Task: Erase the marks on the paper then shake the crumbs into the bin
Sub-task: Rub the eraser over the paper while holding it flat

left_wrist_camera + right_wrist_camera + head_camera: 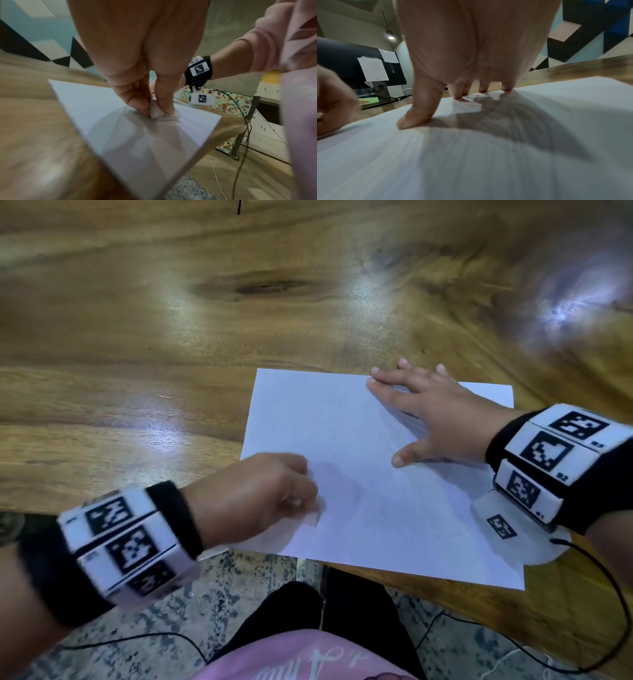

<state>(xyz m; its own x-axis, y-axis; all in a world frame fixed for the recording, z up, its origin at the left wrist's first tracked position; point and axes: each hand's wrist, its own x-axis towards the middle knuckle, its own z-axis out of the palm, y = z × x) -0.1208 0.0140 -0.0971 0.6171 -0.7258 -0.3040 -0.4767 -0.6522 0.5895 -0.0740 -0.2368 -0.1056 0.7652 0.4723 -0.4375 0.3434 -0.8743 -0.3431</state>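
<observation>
Left hand (260, 494): at the near-left part of the sheet, wrist wrapped in a black band with black-and-white marker tiles; fingers curled, thumb and fingertips (137, 104) pinching a small pale eraser (155, 111) whose lower end touches the paper; outline blurred in the head view. Paper (342, 440): one white sheet lying flat on the tabletop (171, 337), its near edge reaching past the tabletop's front edge; only faint grey traces show on it near the eraser, too dim to read; whether crumbs lie on it cannot be told. Tabletop: glossy brown wood with strong grain, a dark knot at upper centre, bright light reflections. Right hand (431, 412): on the far-right part of the sheet, fingers straight and spread, fingertips (458, 94) at the far edge, thumb pressed down on the sheet apart from them; palm raised a little over the paper in the right wrist view; it grips nothing. Right wrist: same black band and marker tiles, a white tagged block beneath it resting on the paper, a black cable (609, 594) looping from it toward the floor. Below the tabletop edge: speckled floor (205, 594), dark trouser legs, pink garment.
</observation>
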